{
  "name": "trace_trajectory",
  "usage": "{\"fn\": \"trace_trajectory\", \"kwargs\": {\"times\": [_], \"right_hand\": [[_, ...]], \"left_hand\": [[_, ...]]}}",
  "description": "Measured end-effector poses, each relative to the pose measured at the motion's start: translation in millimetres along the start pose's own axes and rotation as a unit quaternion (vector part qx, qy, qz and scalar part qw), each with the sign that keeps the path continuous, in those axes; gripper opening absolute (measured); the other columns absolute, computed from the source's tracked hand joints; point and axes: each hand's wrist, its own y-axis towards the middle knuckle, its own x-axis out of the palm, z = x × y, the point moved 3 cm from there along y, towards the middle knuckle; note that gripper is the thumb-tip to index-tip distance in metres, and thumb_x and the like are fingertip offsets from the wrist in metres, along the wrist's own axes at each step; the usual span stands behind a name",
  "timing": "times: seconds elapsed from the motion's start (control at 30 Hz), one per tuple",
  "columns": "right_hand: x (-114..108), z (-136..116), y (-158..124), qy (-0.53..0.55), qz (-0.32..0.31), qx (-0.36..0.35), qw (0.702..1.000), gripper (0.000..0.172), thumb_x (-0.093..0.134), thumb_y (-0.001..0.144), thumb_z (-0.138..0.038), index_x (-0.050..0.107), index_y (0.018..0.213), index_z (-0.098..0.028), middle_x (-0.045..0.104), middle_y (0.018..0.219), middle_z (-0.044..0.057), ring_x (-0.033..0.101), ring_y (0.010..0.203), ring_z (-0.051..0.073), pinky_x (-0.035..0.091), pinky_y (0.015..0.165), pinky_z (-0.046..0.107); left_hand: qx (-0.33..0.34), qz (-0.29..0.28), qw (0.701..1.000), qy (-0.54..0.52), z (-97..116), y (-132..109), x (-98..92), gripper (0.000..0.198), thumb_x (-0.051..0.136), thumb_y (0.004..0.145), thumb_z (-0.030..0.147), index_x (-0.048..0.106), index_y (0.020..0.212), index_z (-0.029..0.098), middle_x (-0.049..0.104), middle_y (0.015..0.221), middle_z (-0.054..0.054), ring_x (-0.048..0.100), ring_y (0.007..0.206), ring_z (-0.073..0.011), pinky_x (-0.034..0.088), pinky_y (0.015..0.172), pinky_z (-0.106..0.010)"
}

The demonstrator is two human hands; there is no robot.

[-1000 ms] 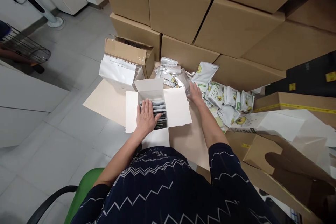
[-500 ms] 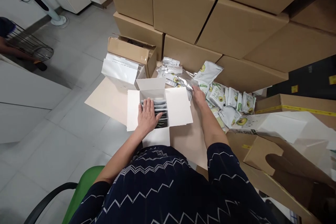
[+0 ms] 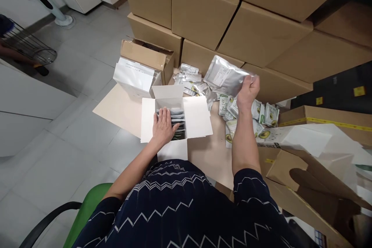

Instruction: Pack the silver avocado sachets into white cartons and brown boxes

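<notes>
An open white box (image 3: 198, 118) stands in front of me with its flaps spread, and a row of thin packets (image 3: 178, 127) is inside. My left hand (image 3: 163, 126) lies over these packets, palm down, thumb apart from the fingers. To the right, my right hand (image 3: 248, 90) is closed on one end of a silver pouch (image 3: 223, 76) with a printed white label. The pouch is raised above a pile of white and silver packets (image 3: 188, 77), some marked with an avocado picture.
Behind the pile rises a wall of stacked brown cartons (image 3: 203, 11). A small open carton (image 3: 143, 53) and white packaging (image 3: 133, 75) stand at the back left. Open cartons (image 3: 290, 166) are at the right. Part of another person shows at the far left by a wire basket (image 3: 43, 52).
My right hand has lifted the silver pouch off the pile, up and to the right, showing its labelled side. My left hand has stayed on the packets in the box.
</notes>
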Motion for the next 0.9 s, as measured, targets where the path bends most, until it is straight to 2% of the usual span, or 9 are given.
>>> {"fn": "trace_trajectory", "kwargs": {"times": [0.1, 0.17, 0.3, 0.4, 0.5, 0.6, 0.77, 0.9], "right_hand": [[-9.8, -64.0, -3.0, 0.043, -0.086, -0.061, 0.994, 0.049, 0.028, 0.103, -0.057, 0.061, 0.103, -0.021, 0.062, 0.091, 0.005, 0.062, 0.087, 0.019, 0.049, 0.082, 0.036], [-5.1, -102.2, -13.3, 0.052, -0.185, -0.087, 0.978, 0.045, 0.035, 0.101, -0.057, 0.064, 0.104, -0.022, 0.065, 0.093, 0.005, 0.063, 0.089, 0.020, 0.049, 0.081, 0.033], [27.4, -154.6, -47.6, 0.042, -0.411, -0.141, 0.900, 0.033, 0.046, 0.100, -0.050, 0.068, 0.101, -0.025, 0.069, 0.093, 0.003, 0.064, 0.089, 0.020, 0.045, 0.077, 0.028], [60.7, -174.7, -71.7, -0.038, -0.501, -0.200, 0.841, 0.028, 0.044, 0.102, -0.041, 0.067, 0.102, -0.025, 0.071, 0.093, 0.004, 0.065, 0.088, 0.020, 0.042, 0.074, 0.027], [96.5, -182.3, -88.6, -0.124, -0.554, -0.242, 0.787, 0.028, 0.042, 0.103, -0.038, 0.065, 0.111, -0.024, 0.073, 0.097, 0.006, 0.066, 0.090, 0.022, 0.040, 0.072, 0.027], [131.2, -179.2, -101.7, -0.151, -0.606, -0.254, 0.738, 0.032, 0.040, 0.104, -0.037, 0.065, 0.118, -0.021, 0.074, 0.102, 0.010, 0.068, 0.094, 0.025, 0.040, 0.072, 0.029], [178.8, -156.1, -127.9, -0.130, -0.674, -0.258, 0.680, 0.038, 0.036, 0.105, -0.033, 0.069, 0.114, -0.016, 0.072, 0.120, 0.014, 0.067, 0.106, 0.026, 0.044, 0.082, 0.030], [199.6, -132.9, -144.6, -0.097, -0.724, -0.230, 0.642, 0.039, 0.037, 0.105, -0.030, 0.071, 0.113, -0.013, 0.070, 0.125, 0.015, 0.066, 0.113, 0.025, 0.046, 0.093, 0.031]], "left_hand": [[-0.002, -0.004, 1.000, 0.005, 0.3, -0.3, -1.1, 0.078, 0.025, 0.100, 0.056, 0.029, 0.155, 0.001, 0.022, 0.165, -0.020, 0.016, 0.155, -0.0344, 0.012, 0.125, -0.055], [-0.003, -0.001, 1.000, 0.008, 0.4, -0.7, -2.1, 0.078, 0.024, 0.100, 0.056, 0.029, 0.155, 0.001, 0.024, 0.165, -0.019, 0.016, 0.155, -0.0343, 0.012, 0.125, -0.055], [0.002, 0.004, 1.000, 0.012, 0.9, -1.6, -3.4, 0.077, 0.025, 0.100, 0.055, 0.031, 0.154, 0.000, 0.026, 0.164, -0.020, 0.018, 0.154, -0.0351, 0.013, 0.125, -0.056], [0.004, 0.005, 1.000, 0.013, 1.0, -1.4, -3.2, 0.077, 0.025, 0.100, 0.055, 0.031, 0.154, 0.000, 0.026, 0.164, -0.021, 0.019, 0.154, -0.0354, 0.013, 0.125, -0.056], [-0.001, 0.004, 1.000, 0.009, 0.8, -0.7, -2.4, 0.077, 0.026, 0.100, 0.055, 0.031, 0.155, 0.002, 0.026, 0.164, -0.020, 0.017, 0.154, -0.0349, 0.013, 0.125, -0.057], [-0.003, 0.005, 1.000, 0.006, 0.8, -0.3, -2.2, 0.077, 0.028, 0.100, 0.056, 0.030, 0.156, 0.004, 0.026, 0.164, -0.020, 0.017, 0.155, -0.0344, 0.013, 0.125, -0.057], [-0.001, 0.006, 1.000, 0.011, 1.0, -0.5, -2.6, 0.077, 0.027, 0.100, 0.056, 0.032, 0.155, 0.003, 0.026, 0.164, -0.019, 0.018, 0.154, -0.0344, 0.013, 0.125, -0.056], [-0.001, 0.006, 1.000, 0.007, 1.4, -0.9, -3.1, 0.077, 0.026, 0.100, 0.055, 0.031, 0.154, 0.000, 0.025, 0.164, -0.020, 0.017, 0.155, -0.0351, 0.012, 0.125, -0.056]]}}
